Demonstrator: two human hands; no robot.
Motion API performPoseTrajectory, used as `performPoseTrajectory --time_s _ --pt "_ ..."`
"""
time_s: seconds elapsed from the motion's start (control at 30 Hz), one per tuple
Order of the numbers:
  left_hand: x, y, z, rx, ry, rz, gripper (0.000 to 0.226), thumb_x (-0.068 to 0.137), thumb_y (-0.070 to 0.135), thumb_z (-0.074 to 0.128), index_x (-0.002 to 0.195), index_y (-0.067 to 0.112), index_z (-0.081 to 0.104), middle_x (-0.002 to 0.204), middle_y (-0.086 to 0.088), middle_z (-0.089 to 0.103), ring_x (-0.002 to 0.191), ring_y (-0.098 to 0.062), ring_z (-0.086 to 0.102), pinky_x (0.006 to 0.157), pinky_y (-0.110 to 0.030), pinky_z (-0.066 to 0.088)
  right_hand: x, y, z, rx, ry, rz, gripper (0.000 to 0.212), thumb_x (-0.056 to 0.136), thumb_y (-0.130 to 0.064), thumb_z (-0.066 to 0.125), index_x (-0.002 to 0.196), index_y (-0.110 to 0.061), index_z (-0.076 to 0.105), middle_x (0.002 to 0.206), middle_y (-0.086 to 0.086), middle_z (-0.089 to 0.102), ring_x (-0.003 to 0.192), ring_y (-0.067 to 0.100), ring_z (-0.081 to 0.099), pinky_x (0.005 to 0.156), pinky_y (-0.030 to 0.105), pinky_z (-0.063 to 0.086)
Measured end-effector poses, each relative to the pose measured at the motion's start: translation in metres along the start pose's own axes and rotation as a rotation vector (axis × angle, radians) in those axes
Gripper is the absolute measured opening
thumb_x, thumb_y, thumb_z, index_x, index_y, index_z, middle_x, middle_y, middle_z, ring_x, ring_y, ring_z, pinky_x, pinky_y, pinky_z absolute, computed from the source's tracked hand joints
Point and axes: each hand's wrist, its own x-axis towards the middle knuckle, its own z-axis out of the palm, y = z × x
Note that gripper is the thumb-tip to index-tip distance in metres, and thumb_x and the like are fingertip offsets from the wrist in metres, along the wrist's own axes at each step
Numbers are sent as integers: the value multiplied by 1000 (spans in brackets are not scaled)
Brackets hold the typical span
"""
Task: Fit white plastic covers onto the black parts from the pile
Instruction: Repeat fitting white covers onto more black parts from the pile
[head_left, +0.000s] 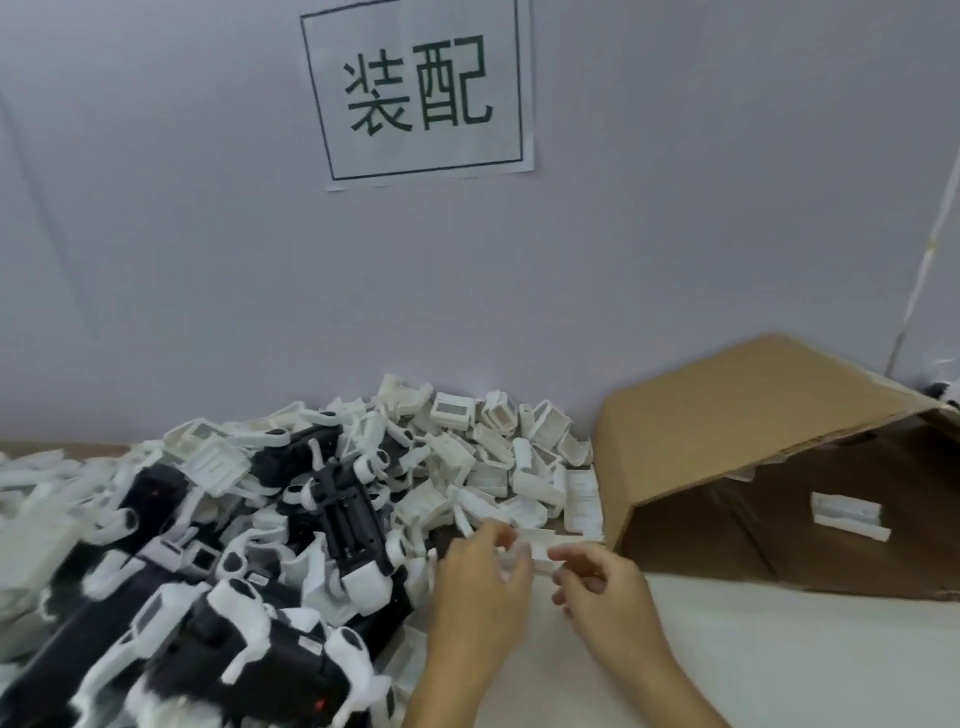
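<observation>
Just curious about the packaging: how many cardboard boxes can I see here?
1. The cardboard box lies tipped on its side at the right, its opening facing the camera, beside the pile of white covers. Others may sit outside view.

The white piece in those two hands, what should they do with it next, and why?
Probably carry the white piece left to a black part in the pile. Both the left hand and right hand pinch it, yet no black part is in either hand, and a cover needs one to fit onto.

Pale lilac wall (623, 234), paper sign (418, 88) with green characters, white tabletop (779, 665), open cardboard box (753, 415)
</observation>
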Motion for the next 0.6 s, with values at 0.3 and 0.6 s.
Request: performPoseTrajectory --time_s 0.3,0.6 --pt "2 -2 2 38 58 54 40 88 -11 47 109 19 61 96 7 63 93 -13 59 76 -26 49 -8 -1 4 -174 -84 -195 31 89 3 61 97 -24 73 80 -2 69 71 5 62 64 14 48" --pt "-5 42 -6 -804 271 74 37 99 -6 47 83 18 71 88 1 75 80 -15 72 67 -20 55 -6 1 4 17 -75 -258 82 81 10 68 144 -34 36 126 -9 54 99 10 62 63 22 51"
